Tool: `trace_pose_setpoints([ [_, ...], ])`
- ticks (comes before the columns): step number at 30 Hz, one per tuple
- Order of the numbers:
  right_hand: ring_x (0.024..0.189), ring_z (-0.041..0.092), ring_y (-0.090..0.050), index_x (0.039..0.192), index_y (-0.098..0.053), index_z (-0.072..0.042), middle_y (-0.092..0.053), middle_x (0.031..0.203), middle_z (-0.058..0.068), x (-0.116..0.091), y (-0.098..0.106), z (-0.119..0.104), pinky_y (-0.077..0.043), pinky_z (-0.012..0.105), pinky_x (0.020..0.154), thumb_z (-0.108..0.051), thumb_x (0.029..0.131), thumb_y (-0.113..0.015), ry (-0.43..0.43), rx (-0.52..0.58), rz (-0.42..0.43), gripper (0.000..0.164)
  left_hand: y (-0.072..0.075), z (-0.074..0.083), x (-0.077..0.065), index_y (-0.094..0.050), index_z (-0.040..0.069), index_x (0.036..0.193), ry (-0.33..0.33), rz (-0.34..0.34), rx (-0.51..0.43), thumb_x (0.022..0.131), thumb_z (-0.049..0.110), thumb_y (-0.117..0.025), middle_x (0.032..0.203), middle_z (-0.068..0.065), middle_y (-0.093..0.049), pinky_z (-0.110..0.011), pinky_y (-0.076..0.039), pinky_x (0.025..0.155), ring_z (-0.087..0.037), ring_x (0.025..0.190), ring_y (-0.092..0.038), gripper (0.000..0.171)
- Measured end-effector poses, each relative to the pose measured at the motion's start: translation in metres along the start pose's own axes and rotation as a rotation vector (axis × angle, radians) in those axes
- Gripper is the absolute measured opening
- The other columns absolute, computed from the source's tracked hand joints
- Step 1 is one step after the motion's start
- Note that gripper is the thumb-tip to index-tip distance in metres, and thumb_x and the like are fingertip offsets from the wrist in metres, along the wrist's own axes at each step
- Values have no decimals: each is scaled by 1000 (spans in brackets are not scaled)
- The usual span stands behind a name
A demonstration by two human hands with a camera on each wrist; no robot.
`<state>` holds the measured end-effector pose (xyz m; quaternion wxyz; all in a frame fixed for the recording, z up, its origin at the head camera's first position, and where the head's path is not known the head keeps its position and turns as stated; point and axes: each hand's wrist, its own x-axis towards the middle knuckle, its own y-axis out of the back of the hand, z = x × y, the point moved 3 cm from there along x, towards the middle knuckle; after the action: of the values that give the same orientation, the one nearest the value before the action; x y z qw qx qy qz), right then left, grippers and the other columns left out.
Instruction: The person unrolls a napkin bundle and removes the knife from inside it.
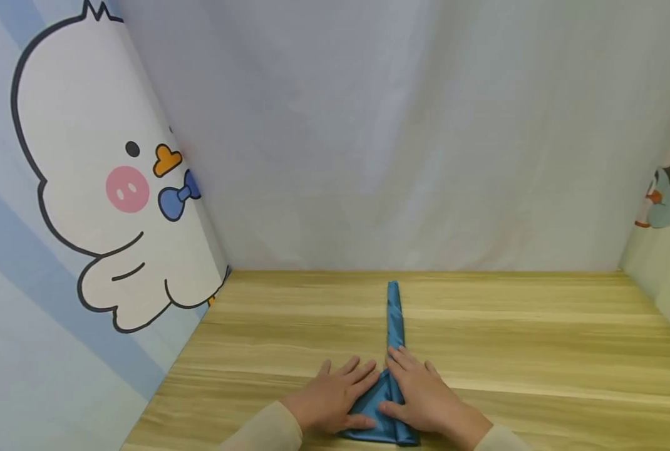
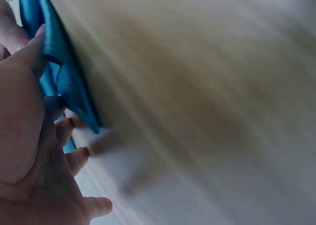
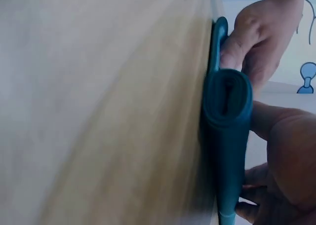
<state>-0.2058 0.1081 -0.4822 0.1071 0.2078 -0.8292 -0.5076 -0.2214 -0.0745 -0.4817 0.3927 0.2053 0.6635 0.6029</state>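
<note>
A shiny blue cloth (image 1: 376, 401) lies on the table, partly rolled into a narrow tube (image 1: 394, 316) that points away from me. Left of the tube, a flat, slanted flap remains spread out. My left hand (image 1: 335, 398) rests on this flap, fingers extended and spread, thumb toward the near edge. My right hand (image 1: 425, 394) lies over the near part of the tube, its fingers extended along it and its thumb reaching across to the flap side. In the right wrist view, the tube's coiled end (image 3: 228, 96) shows several layers.
The wood-grain table (image 1: 538, 351) reaches back to a pale hanging curtain (image 1: 397, 138). On the left stands a panel with a cartoon bird (image 1: 81, 125); another printed panel (image 1: 667, 188) is at the right.
</note>
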Motion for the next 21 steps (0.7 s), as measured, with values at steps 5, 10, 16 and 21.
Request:
trace_pose_setpoints([
  [5,143,36,-18,146,-39,-1,-26,155,17,3,-6,-2,-23,72,99,-57,84,-66,-31,-31,13,88,-4,-2,0,-12,26,156,-12,28,70,90,73,-25,161,8,-9,-63,-33,101,-20,146,-16,82],
  [10,144,35,-18,146,-39,-1,-25,156,16,3,-5,-5,-23,72,100,-52,84,-69,-57,-52,-9,86,-4,-3,-1,-11,26,156,-24,36,105,89,74,-22,161,7,-9,-63,-34,101,-20,145,-17,83],
  [16,143,35,-20,146,-39,-1,-26,155,15,1,-4,-5,-24,72,100,-46,83,-71,-74,-53,1,84,-3,-2,-1,-11,27,156,-22,23,105,89,75,-22,161,8,-9,-62,-33,102,-19,145,-16,84],
  [21,143,36,-22,146,-39,0,-27,155,16,0,-1,-4,-25,71,100,-45,82,-72,-72,-39,12,84,-2,-2,-2,-10,28,156,-6,20,89,88,75,-23,161,9,-9,-62,-32,103,-19,146,-15,84],
])
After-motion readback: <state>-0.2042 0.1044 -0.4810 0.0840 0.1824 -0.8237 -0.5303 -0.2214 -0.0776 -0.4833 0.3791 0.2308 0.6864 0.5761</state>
